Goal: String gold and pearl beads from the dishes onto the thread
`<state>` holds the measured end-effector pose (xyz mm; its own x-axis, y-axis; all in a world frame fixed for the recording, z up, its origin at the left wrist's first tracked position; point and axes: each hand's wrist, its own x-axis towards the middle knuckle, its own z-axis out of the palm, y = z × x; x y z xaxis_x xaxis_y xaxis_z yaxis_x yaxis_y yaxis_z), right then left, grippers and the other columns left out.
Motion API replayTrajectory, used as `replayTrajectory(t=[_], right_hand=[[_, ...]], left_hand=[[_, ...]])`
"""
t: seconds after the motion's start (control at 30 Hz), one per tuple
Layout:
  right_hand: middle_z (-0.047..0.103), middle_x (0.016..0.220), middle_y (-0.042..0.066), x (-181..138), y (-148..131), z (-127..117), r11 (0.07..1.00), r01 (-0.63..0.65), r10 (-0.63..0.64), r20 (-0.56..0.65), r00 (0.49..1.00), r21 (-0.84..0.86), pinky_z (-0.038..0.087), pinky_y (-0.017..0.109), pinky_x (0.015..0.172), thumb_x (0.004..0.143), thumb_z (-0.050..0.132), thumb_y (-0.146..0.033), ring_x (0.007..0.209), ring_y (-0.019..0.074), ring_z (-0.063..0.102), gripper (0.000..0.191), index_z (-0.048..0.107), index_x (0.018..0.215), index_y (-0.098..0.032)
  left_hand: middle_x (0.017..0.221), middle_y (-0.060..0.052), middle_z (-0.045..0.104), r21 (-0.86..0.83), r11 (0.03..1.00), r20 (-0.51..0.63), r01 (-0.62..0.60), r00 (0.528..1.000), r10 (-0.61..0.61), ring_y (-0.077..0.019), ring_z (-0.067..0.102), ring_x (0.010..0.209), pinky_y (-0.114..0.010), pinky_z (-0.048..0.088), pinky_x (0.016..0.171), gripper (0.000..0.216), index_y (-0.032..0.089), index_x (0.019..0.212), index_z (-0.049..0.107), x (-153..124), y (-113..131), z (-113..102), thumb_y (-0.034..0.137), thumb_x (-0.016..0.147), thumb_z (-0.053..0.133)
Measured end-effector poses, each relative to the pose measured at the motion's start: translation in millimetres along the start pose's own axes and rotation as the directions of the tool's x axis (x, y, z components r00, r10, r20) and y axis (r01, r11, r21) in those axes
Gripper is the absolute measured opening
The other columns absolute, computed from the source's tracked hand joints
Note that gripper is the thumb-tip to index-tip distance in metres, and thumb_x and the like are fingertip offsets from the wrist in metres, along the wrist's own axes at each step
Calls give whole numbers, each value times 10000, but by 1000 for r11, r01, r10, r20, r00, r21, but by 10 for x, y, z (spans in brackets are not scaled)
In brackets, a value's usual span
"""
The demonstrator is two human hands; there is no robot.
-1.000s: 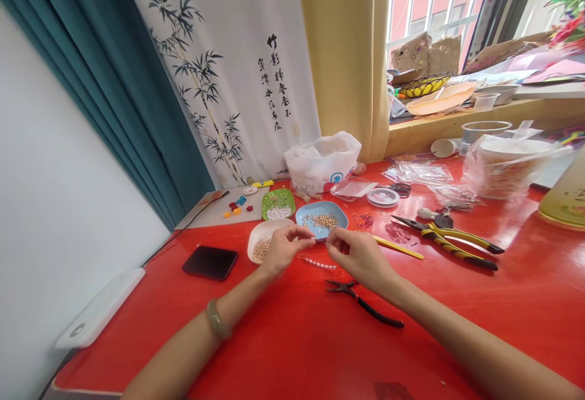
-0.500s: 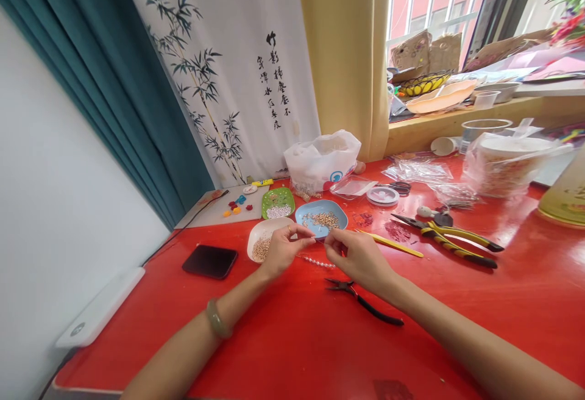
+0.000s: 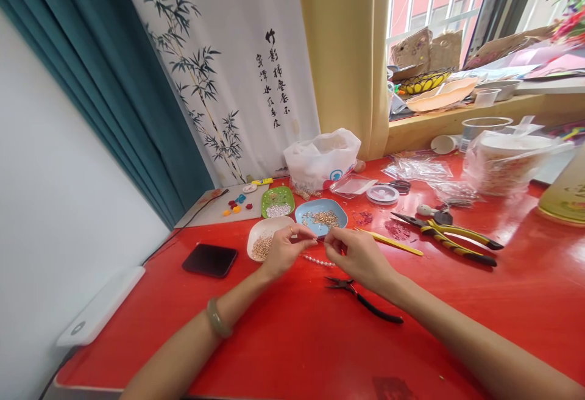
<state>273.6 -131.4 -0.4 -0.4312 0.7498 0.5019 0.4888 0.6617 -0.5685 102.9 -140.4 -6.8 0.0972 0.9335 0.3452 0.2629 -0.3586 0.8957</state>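
A string of white beads (image 3: 319,260) hangs low over the table and runs in behind the fingers of my right hand (image 3: 361,258). That hand is closed in a pinch, seemingly on the string's thread, which is too thin to make out clearly. Close by on the left, my left hand (image 3: 286,251) presses thumb and forefinger together; whatever tiny thing lies between them cannot be told. Both sets of fingertips nearly meet in front of a blue dish (image 3: 299,217) of gold beads. A white dish (image 3: 256,229) with small gold beads is partly hidden by my left hand.
Black-handled pliers (image 3: 375,308) lie below my right hand. Yellow tweezers (image 3: 395,243) and yellow-black pliers (image 3: 457,242) rest to the right. A phone (image 3: 209,260) lies left. Behind are a green dish (image 3: 286,194), a plastic bag (image 3: 315,159) and a thread spool (image 3: 382,195).
My left fingertips have shifted very slightly to the right, closer to my right hand. Both hands keep their pinch, and the dishes and tools stay where they were.
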Motion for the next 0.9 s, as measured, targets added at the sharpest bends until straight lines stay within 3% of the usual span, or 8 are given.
replayTrajectory(t=[0.43,0.73,0.9], right_hand=[[508,509,-28,19,26,15,1000,-23,23,14,1000,21,308,191,470,720,439,-160,451,80,418,136,498,599,-180],[429,515,-38,19,-24,-28,991,-37,28,69,997,130,300,185,467,717,420,-184,483,75,360,137,456,585,-175],[477,534,-27,28,-40,-46,991,-30,24,45,999,129,316,188,482,710,411,-185,493,77,386,128,466,594,-174]], left_hand=[[712,-25,611,-6,1000,-7,-25,1000,25,-129,559,699,-244,455,669,128,156,705,623,-1,9,-18,274,667,655],[659,-6,626,-86,993,-11,80,997,-81,-116,561,627,-232,446,617,173,164,734,654,24,-86,-32,308,641,676],[674,-20,643,-63,996,-7,70,997,-71,-124,570,653,-234,453,627,185,155,708,656,18,-70,-23,318,625,684]])
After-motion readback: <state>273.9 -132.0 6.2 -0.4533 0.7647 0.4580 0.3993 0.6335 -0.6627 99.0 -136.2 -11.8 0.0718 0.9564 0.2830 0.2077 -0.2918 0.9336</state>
